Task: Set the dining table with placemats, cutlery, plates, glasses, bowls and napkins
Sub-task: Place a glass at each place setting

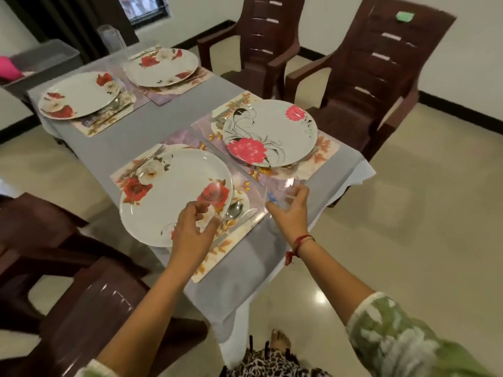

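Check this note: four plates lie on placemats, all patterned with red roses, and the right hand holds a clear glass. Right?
Not all: in the head view the near-right plate bears pink flowers with black swirls; the other three have red roses. The right hand holds a clear glass.

The right sleeve [394, 341] is loose green cloth with a blotchy white print and a pale, nubby hem. A sliver of the matching left sleeve [100, 370] shows at the bottom edge. Behind the right hand [288, 213], a red thread bracelet [302, 241] circles the wrist, with a red knotted tassel [288, 258] hanging from it. The lower garment [272, 363] has a black, tan and white animal print, and one bare foot [281, 340] shows above it
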Motion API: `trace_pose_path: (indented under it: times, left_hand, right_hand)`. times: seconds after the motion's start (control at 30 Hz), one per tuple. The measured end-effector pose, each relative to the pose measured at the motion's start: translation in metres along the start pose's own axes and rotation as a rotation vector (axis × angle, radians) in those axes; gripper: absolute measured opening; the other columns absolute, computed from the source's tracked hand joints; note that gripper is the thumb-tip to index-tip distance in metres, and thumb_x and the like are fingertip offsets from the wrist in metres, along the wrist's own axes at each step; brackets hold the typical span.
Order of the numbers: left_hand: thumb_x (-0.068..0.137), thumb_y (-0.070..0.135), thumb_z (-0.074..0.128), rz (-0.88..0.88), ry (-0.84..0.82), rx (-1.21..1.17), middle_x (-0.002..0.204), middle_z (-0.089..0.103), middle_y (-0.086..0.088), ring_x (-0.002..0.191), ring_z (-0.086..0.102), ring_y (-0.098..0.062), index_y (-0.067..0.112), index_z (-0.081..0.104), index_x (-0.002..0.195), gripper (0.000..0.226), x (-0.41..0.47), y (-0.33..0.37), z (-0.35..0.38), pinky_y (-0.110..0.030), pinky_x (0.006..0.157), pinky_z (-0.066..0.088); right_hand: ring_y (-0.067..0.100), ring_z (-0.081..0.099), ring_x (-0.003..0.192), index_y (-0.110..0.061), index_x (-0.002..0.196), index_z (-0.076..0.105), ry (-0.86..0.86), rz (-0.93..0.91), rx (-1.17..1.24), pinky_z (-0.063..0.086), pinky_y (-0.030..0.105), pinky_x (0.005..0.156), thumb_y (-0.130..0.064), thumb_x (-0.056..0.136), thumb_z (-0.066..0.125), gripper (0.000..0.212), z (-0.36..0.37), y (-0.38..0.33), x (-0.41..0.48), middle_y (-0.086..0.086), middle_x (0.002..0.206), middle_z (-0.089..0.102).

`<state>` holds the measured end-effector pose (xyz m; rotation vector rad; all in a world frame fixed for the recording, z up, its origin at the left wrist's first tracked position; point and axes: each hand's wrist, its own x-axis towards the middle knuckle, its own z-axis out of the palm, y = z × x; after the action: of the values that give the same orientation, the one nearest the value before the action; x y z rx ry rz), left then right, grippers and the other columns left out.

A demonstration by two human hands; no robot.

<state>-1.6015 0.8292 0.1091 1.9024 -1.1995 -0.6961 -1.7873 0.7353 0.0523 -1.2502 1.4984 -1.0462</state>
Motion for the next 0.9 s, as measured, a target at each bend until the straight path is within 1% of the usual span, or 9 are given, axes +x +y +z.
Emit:
trace_pose_path:
  times: [0.1, 0.2, 0.27, 0.33, 0.47, 0.57, 0.67, 0.8, 0.9]
  left_hand:
    - [0.089, 0.024, 0.065, -0.028, 0.059, -0.001, 0.115, 0.055, 0.004, 0.103, 0.053, -0.012, 0.025, 0.051, 0.112, 0.027, 0.009, 0.000, -0.004, -0.035, 0.086, 0.047]
    - [0.090, 0.023, 0.064, -0.060, 0.096, -0.014, 0.116, 0.055, 0.004, 0.105, 0.052, -0.013, 0.026, 0.050, 0.112, 0.026, 0.013, -0.003, -0.012, -0.038, 0.087, 0.049]
    - [0.090, 0.024, 0.063, -0.084, 0.101, -0.014, 0.117, 0.055, 0.004, 0.106, 0.051, -0.011, 0.027, 0.050, 0.112, 0.025, 0.018, -0.005, -0.017, -0.039, 0.087, 0.051]
    - [0.091, 0.025, 0.063, -0.093, 0.106, -0.010, 0.118, 0.054, 0.004, 0.105, 0.050, -0.008, 0.028, 0.050, 0.111, 0.025, 0.025, -0.003, -0.022, -0.035, 0.085, 0.050]
    - [0.091, 0.025, 0.062, -0.095, 0.093, -0.012, 0.120, 0.053, 0.005, 0.107, 0.049, -0.009, 0.029, 0.048, 0.112, 0.025, 0.038, -0.004, -0.029, -0.026, 0.079, 0.049]
    - [0.091, 0.025, 0.062, -0.093, 0.082, -0.007, 0.119, 0.052, 0.006, 0.107, 0.049, -0.010, 0.028, 0.048, 0.112, 0.026, 0.047, -0.004, -0.034, -0.020, 0.076, 0.043]
    - [0.091, 0.023, 0.062, -0.098, 0.067, -0.009, 0.118, 0.052, 0.006, 0.106, 0.049, -0.010, 0.026, 0.048, 0.111, 0.025, 0.053, -0.005, -0.035, -0.026, 0.081, 0.043]
    - [0.090, 0.022, 0.063, -0.090, 0.051, -0.011, 0.117, 0.052, 0.005, 0.105, 0.049, -0.011, 0.024, 0.049, 0.112, 0.026, 0.058, -0.007, -0.038, -0.027, 0.081, 0.043]
    - [0.090, 0.022, 0.063, -0.080, 0.041, -0.006, 0.118, 0.052, 0.005, 0.105, 0.049, -0.011, 0.025, 0.048, 0.111, 0.026, 0.060, -0.010, -0.040, -0.029, 0.082, 0.043]
  right_hand:
    - [0.022, 0.053, 0.103, -0.023, 0.109, 0.032, -0.037, -0.020, -0.017, 0.051, 0.044, 0.088, -0.040, 0.066, 0.078, 0.065, 0.018, -0.007, 0.024, 0.003, 0.111, 0.047]
    - [0.023, 0.055, 0.102, -0.026, 0.109, 0.031, -0.086, -0.039, -0.024, 0.052, 0.045, 0.086, -0.038, 0.067, 0.081, 0.067, 0.035, -0.014, 0.040, 0.003, 0.111, 0.048]
    - [0.024, 0.055, 0.102, -0.030, 0.108, 0.030, -0.122, -0.033, -0.039, 0.052, 0.047, 0.085, -0.044, 0.064, 0.080, 0.068, 0.044, -0.013, 0.045, 0.004, 0.112, 0.049]
    - [0.024, 0.055, 0.104, -0.030, 0.112, 0.031, -0.141, -0.017, -0.049, 0.052, 0.046, 0.087, -0.049, 0.063, 0.079, 0.071, 0.051, -0.012, 0.046, 0.003, 0.113, 0.051]
    - [0.019, 0.053, 0.111, -0.034, 0.120, 0.032, -0.148, -0.040, -0.064, 0.051, 0.040, 0.091, -0.039, 0.066, 0.083, 0.074, 0.057, -0.010, 0.044, -0.004, 0.120, 0.050]
    - [0.018, 0.049, 0.115, -0.030, 0.123, 0.033, -0.159, -0.058, -0.052, 0.046, 0.033, 0.093, -0.031, 0.068, 0.084, 0.075, 0.058, -0.013, 0.043, -0.005, 0.122, 0.046]
    - [0.019, 0.048, 0.117, -0.022, 0.128, 0.035, -0.182, -0.073, -0.079, 0.046, 0.033, 0.095, -0.028, 0.070, 0.083, 0.076, 0.058, -0.015, 0.042, -0.002, 0.125, 0.046]
    - [0.019, 0.048, 0.120, -0.022, 0.132, 0.034, -0.202, -0.077, -0.113, 0.045, 0.032, 0.096, -0.032, 0.069, 0.083, 0.081, 0.059, -0.014, 0.042, 0.002, 0.131, 0.049]
    - [0.021, 0.048, 0.122, -0.021, 0.133, 0.035, -0.206, -0.075, -0.124, 0.046, 0.036, 0.098, -0.033, 0.069, 0.083, 0.082, 0.060, -0.015, 0.043, 0.003, 0.132, 0.049]
